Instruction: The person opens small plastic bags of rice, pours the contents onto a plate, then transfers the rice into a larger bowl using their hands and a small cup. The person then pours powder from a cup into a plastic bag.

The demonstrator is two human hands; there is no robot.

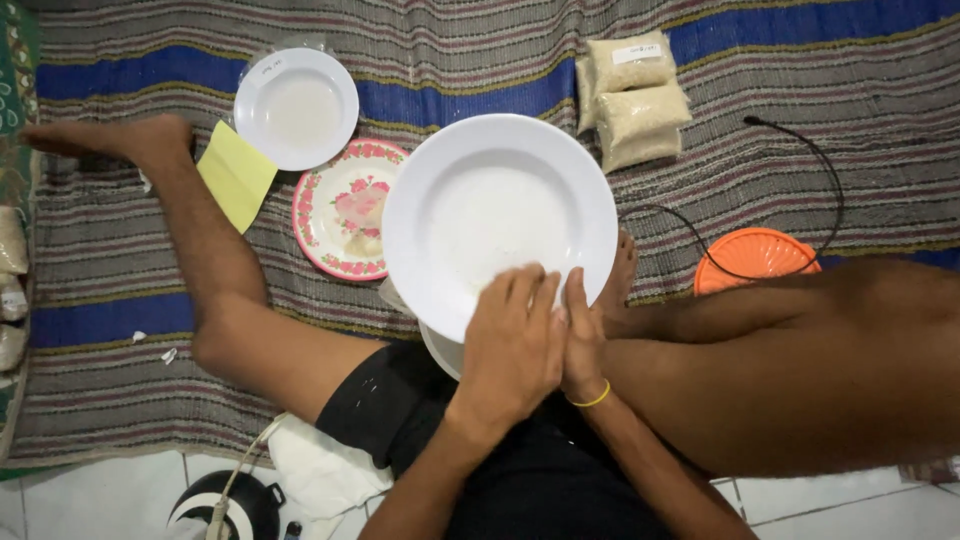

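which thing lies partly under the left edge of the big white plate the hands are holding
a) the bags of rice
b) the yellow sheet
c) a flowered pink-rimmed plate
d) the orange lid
c: the flowered plate sits with its right edge hidden behind the big white plate, which the left hand and right hand hold at its near rim; the other three things lie apart from it.

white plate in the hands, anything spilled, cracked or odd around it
No crack or spill shows. The big white plate is held tilted by the left hand and right hand, with rice grains in its well. A few white scraps lie loose on the striped mat.
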